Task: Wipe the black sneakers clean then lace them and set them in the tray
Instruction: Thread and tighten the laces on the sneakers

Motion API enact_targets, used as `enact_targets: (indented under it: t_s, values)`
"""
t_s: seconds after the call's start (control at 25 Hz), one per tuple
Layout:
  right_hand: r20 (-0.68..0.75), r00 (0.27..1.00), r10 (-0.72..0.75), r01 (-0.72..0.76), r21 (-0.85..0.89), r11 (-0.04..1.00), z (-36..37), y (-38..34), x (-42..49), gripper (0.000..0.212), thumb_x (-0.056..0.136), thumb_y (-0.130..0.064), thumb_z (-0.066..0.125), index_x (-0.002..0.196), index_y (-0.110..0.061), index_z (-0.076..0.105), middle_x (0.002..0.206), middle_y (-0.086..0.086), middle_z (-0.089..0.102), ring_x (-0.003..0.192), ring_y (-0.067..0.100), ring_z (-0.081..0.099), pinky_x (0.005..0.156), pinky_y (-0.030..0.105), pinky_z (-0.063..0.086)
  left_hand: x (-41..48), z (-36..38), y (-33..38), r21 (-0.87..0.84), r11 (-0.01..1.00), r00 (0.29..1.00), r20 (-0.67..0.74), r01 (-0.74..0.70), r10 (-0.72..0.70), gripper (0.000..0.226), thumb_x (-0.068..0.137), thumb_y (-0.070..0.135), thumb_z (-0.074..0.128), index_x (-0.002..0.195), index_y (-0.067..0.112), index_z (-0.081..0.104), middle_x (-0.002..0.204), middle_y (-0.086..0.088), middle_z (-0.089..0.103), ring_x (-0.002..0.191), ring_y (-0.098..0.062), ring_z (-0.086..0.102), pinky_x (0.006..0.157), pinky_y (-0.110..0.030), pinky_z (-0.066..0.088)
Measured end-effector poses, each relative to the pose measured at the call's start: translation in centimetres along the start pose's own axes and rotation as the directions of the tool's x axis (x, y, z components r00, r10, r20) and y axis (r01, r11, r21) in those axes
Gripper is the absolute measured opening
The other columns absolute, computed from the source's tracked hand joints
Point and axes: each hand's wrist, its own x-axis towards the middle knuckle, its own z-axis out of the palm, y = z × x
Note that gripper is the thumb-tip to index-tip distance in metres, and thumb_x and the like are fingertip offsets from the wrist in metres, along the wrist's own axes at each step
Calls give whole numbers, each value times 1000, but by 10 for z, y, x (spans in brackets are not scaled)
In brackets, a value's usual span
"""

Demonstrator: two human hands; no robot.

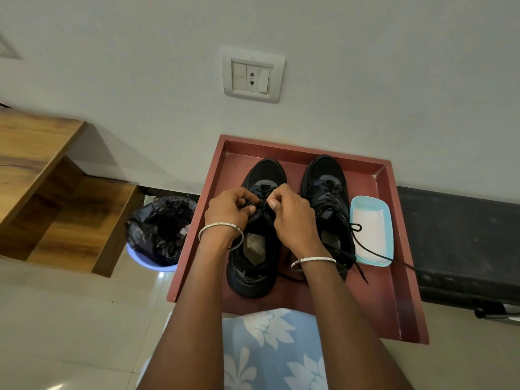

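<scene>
Head view: both black sneakers stand side by side in the red tray (405, 280), toes to the wall. Your left hand (229, 211) and right hand (292, 218) each pinch the lace (261, 206) over the left sneaker (264, 170) tongue. Ease your pinch and I judge the tie slackens. The right sneaker (323, 175) has a loose lace (356, 228) trailing across the pale blue dish (371, 240) and past the rim, where it may snag. Your fingers hide the knot, and black on black blurs the eyelets
</scene>
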Motion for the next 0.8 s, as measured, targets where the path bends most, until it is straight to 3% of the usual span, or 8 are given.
enact_targets:
  t_s: [0.16, 0.32, 0.48, 0.68, 0.8]
  values:
    - [44, 991, 125, -131, 218, 967, -3, 6, 2, 15, 90, -13, 70, 94, -27, 66, 89, -12, 68, 86, 8, 65, 83, 34, 54, 0, 0, 1, 0, 1000, 1000, -29, -7, 7, 21, 86, 14, 74, 84, 34, 67, 85, 8, 63, 83, -10, 59, 84, -38, 55]
    - [9, 995, 95, -96, 130, 987, 0, 4, 2, 9, 93, -17, 67, 90, -24, 63, 89, -8, 68, 86, 13, 64, 78, 34, 52, 1, 1, 2, 24, 999, 999, -31, -26, 26, 21, 88, 15, 72, 83, 35, 66, 84, 9, 64, 77, -1, 55, 77, -31, 52]
    - [-29, 1000, 1, -2, -24, 1000, -1, 1, 1, 6, 98, -13, 59, 99, -19, 58, 92, -1, 67, 87, 20, 63, 70, 30, 37, 0, 4, 3, -3, 1000, 999, -45, -11, 11, 22, 86, 15, 74, 79, 35, 66, 84, 6, 66, 79, -8, 60, 80, -35, 56]
    - [-24, 997, 69, -67, 62, 996, 0, 3, 2, 6, 96, -18, 63, 93, -20, 59, 88, -1, 68, 84, 23, 65, 76, 40, 52, 3, 4, 3, 37, 998, 998, -29, -52, 53, 19, 86, 14, 74, 84, 32, 68, 84, 7, 63, 77, -7, 57, 82, -35, 55]
    - [-19, 993, 118, -114, 124, 986, 0, 6, 3, 8, 95, -19, 65, 89, -22, 62, 84, -3, 67, 79, 17, 64, 68, 31, 50, 4, 8, 10, 201, 970, 988, -34, -139, 148, 9, 88, 15, 70, 92, 23, 69, 96, 0, 64, 89, -19, 59, 79, -37, 53]
